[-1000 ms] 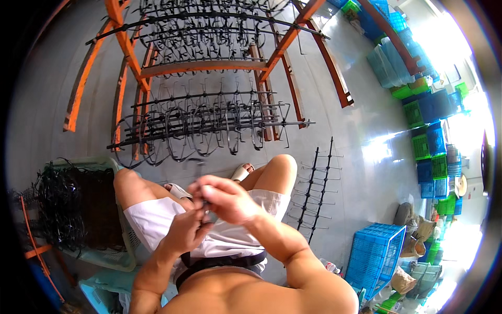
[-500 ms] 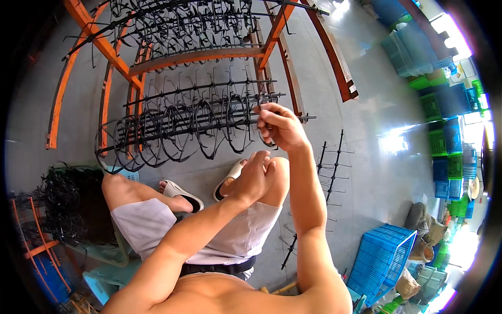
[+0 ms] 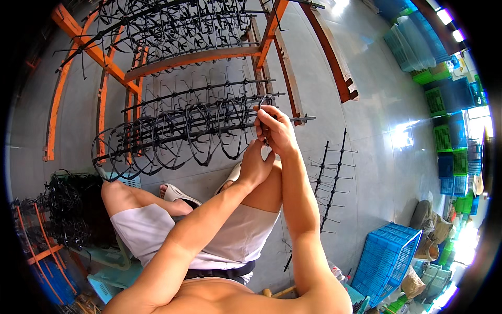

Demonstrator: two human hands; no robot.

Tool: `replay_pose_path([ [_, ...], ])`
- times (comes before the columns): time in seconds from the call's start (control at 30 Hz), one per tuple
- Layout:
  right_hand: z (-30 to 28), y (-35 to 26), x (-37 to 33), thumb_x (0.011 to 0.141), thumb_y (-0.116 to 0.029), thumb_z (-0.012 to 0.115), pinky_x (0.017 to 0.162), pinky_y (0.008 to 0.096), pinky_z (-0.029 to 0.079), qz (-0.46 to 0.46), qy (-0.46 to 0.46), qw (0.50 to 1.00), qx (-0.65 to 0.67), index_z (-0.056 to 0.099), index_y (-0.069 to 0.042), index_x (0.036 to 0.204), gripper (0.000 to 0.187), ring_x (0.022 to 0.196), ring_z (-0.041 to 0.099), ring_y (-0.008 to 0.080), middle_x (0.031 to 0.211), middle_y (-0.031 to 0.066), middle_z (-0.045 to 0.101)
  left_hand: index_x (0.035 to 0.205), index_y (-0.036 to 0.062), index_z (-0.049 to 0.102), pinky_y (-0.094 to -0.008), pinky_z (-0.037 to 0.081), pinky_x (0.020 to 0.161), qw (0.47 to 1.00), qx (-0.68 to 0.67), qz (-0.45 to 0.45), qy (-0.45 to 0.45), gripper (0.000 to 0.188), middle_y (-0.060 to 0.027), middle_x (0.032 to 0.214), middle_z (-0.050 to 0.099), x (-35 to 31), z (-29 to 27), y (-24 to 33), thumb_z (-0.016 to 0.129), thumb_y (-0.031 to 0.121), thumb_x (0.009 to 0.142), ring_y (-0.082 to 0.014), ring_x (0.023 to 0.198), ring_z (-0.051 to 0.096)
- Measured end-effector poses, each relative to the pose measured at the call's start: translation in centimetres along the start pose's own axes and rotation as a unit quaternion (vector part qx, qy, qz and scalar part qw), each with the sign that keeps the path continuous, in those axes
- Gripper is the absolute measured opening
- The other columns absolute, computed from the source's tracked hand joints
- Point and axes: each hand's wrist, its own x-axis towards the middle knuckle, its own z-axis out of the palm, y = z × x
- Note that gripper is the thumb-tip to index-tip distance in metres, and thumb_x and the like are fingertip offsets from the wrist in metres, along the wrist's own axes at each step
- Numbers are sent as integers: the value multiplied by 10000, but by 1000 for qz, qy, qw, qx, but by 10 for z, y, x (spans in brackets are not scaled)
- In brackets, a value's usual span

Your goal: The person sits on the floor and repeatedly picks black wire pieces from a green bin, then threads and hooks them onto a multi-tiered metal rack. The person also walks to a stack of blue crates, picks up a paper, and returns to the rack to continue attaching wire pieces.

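Observation:
A long black rod (image 3: pixel 157 139) with hooks runs across in front of my knees, hung with several thin black curved loops (image 3: pixel 194 149). At the rod's right end my right hand (image 3: pixel 277 131) is closed with thumb and fingers around a dark curved piece, mostly hidden by the fingers. A small hook (image 3: pixel 263 99) rises just above those fingertips. My left hand (image 3: pixel 255 166) is closed just below, its fingertips close to the right hand; anything in them is hidden.
An orange metal rack (image 3: pixel 196 61) stands ahead, with more black pieces on its rods. At left, tangled black strips (image 3: pixel 65 209) fill a container. Spiked black rods (image 3: pixel 332 180) lie on the floor to the right, near a blue crate (image 3: pixel 384 261). Stacked crates (image 3: pixel 442 138) line the far right.
My left hand has risen to meet the right hand, which has lowered slightly toward the body. The loops on the rod have shifted a little.

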Motion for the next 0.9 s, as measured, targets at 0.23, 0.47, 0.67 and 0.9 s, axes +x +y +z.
replay_pose_path([
  [0.23, 8, -3, -4, 910, -155, 570, 434, 220, 375, 1, -19, 1000, -13, 571, -8, 1044, 199, 546, 508, 103, 698, 37, 551, 1007, -32, 533, -376, 466, 821, 999, 3, -5, -33, 315, -157, 1004, 574, 0, -4, 1, 652, 91, 743, -295, 935, 578],
  [0.47, 6, -2, 0, 899, -161, 588, 421, 218, 369, 25, -13, 999, 16, 578, -13, 1016, 189, 518, 494, 95, 697, 37, 558, 1008, -28, 547, -348, 487, 792, 999, 18, -18, -47, 305, -141, 976, 595, 0, -4, -1, 640, 61, 732, -267, 884, 599],
  [0.67, 3, -1, -4, 897, -155, 586, 421, 205, 369, -6, 0, 999, 32, 582, -13, 1017, 185, 519, 490, 89, 697, 30, 553, 1063, -20, 533, -329, 504, 825, 999, -10, -4, -34, 329, -146, 1017, 606, 0, -1, -3, 636, 48, 759, -262, 950, 613],
  [0.9, 5, -2, -7, 893, -149, 596, 401, 208, 376, -2, -15, 1000, -10, 587, -4, 1014, 189, 500, 503, 84, 688, 34, 560, 1019, -35, 566, -336, 514, 797, 997, -48, -1, -61, 262, -148, 1000, 644, -2, -9, -3, 639, 53, 783, -274, 904, 652],
])
